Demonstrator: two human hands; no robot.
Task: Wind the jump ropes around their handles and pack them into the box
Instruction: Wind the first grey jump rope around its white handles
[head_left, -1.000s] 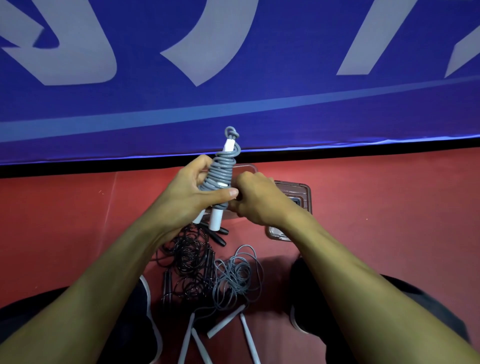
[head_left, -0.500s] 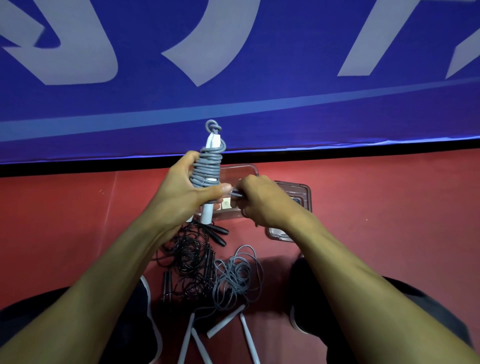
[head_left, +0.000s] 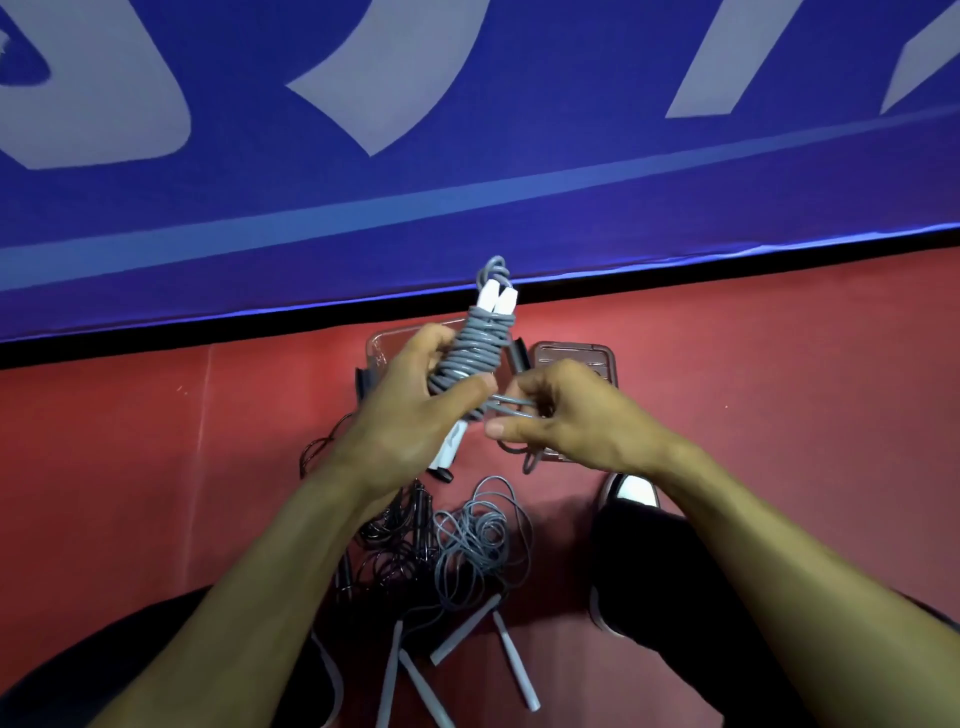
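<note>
Left hand (head_left: 415, 415) is gripping the grey rope bundle (head_left: 470, 358) wound on two white handles, frame centre, tilted upright. Right hand (head_left: 566, 415) is pinching the loose rope end (head_left: 511, 408) just right of the bundle. Clear box (head_left: 382, 345) is sitting behind the hands on the red floor (head_left: 156, 441). Unwound grey and black ropes (head_left: 457, 540) are lying tangled at lower centre.

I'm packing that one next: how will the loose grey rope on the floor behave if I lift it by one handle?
The loose grey rope lies in slack tangled coils, so it is probably floppy and would trail. Black rope overlaps it and may snag. The handles look rigid.
</note>
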